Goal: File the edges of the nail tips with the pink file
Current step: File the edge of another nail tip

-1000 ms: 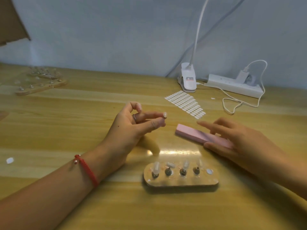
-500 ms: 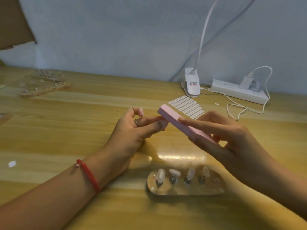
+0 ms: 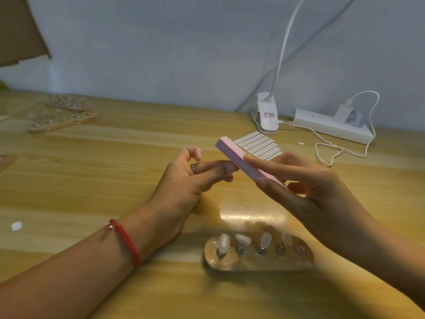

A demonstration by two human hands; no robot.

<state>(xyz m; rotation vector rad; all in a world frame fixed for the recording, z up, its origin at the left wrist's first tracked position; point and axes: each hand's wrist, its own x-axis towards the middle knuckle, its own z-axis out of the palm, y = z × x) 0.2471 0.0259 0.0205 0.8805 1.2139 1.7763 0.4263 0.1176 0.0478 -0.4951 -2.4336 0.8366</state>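
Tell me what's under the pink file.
Fingers of the left hand meet the file from below, above the table. Whatever they pinch is covered by file and fingers.

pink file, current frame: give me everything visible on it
The pink file is a long rectangular block, foam-like, with a pale pink top face and a darker mauve side. It is held in the air, slanting up and away to the left. The right hand grips its near end, which is hidden, with the index finger along the top and the thumb on the side. The left hand meets its side with pinched fingertips; what they pinch is hidden.
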